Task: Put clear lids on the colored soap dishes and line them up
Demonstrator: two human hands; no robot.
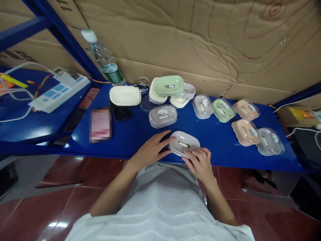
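A pale grey soap dish (pixel 179 140) with a slot in its middle and no lid lies near the table's front edge, between my hands. My left hand (pixel 152 147) grips its left end, thumb at the near side and fingers at the far rim. On the dish's near right edge, my right hand (pixel 199 162) has its bent fingers closed over the rim. Just beyond them sits a grey soap dish under a clear lid (pixel 163 116). Farther back, a green soap dish (pixel 170 86) rests on top of cream ones (pixel 155 95).
Several lidded soap dishes (pixel 223 110) stand on the right of the blue table (pixel 140 134). To the left are a cream dish (pixel 125 96), a black phone (pixel 121 112), a blurred-out pink item (pixel 100 124) and a water bottle (pixel 107 63). Cardboard (pixel 155 36) lines the back.
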